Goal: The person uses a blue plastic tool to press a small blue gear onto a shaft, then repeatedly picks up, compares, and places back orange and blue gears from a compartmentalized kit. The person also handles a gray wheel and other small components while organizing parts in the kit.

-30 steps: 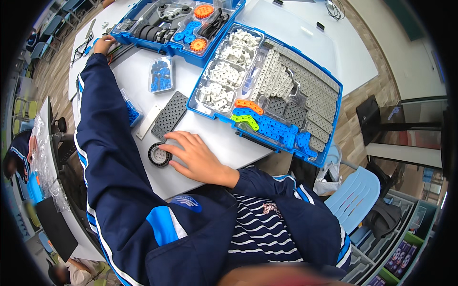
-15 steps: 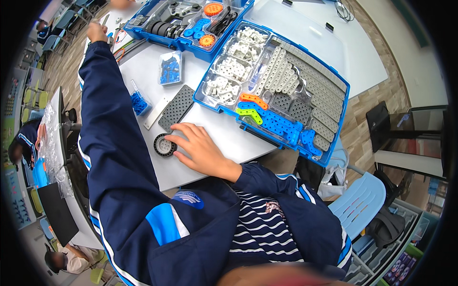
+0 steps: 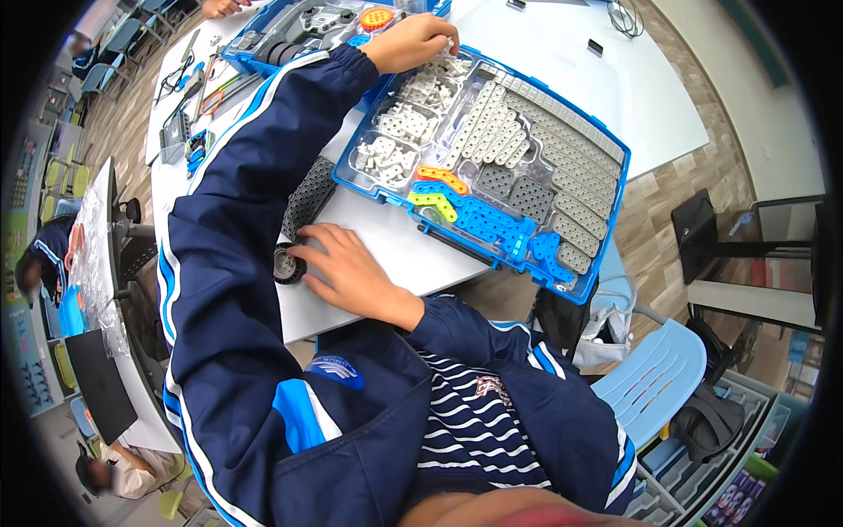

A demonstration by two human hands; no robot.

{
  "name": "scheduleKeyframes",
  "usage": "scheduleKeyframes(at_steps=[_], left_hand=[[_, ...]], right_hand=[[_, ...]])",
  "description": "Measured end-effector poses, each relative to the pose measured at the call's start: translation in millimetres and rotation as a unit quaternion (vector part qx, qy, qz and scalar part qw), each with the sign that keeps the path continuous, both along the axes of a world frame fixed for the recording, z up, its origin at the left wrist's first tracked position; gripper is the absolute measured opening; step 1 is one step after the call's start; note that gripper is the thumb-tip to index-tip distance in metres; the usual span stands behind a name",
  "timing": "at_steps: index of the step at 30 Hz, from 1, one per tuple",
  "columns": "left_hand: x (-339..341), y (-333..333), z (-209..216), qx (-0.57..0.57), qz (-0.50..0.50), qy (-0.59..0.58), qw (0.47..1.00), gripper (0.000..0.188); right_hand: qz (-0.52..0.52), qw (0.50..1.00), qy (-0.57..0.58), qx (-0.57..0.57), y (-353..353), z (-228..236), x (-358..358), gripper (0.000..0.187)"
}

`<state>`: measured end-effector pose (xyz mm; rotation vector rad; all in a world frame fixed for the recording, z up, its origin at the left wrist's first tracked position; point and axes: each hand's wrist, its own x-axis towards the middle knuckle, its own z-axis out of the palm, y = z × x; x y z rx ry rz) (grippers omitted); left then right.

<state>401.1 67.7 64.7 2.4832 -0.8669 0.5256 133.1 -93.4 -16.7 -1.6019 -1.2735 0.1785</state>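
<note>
My left hand [image 3: 411,42] reaches over the far left corner of the blue parts case [image 3: 518,279]. Its fingertips are pinched together above the farthest compartment of white connectors [image 3: 432,85]; what sits between them is too small to make out. Close to the table's near edge, my right hand [image 3: 356,274] lies palm down with its fingers spread. Its index fingertip touches a dark wheel [image 3: 288,263] with a grey hub. Behind the wheel lies a dark grey perforated plate [image 3: 307,200], partly covered by my left sleeve.
The case also holds grey beams [image 3: 483,123], blue plates [image 3: 479,220], an orange piece [image 3: 442,180] and a lime-green piece [image 3: 433,205]. A second blue case [image 3: 241,54] with a controller stands farther back. Another person's hand [image 3: 224,8] shows at the far left. A light blue chair [image 3: 650,382] is at right.
My left hand has swung right from the table's far left to the parts case. Its sleeve now hides the small clear boxes of blue pieces. My right hand stays by the wheel.
</note>
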Motion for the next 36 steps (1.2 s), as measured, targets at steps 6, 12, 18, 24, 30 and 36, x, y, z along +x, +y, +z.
scheduleKeyframes(at_steps=[6,12,18,24,30,36], left_hand=[[-10,6,-12,-0.038,0.051,0.144,0.988,0.031],[-24,-1,3,-0.264,0.092,0.137,0.95,0.03],[-55,2,55,-0.6,-0.142,0.568,0.545,0.035],[-113,1,93,-0.538,0.005,0.513,0.669,0.033],[-138,-8,50,-0.165,0.172,0.343,0.909,0.026],[-119,-2,-2,-0.218,0.133,0.268,0.929,0.028]], right_hand=[[-0.012,1.0,-0.006,0.01,1,-3,-3,0.043],[-0.006,1.0,-0.004,0.006,-1,0,-1,0.042],[0.0,0.999,0.01,0.035,-3,0,-1,0.039],[0.03,0.998,-0.013,0.046,-53,68,22,0.022],[-0.32,0.922,-0.197,-0.095,-55,93,125,0.03],[-0.337,0.885,-0.284,-0.151,-49,47,125,0.042]])
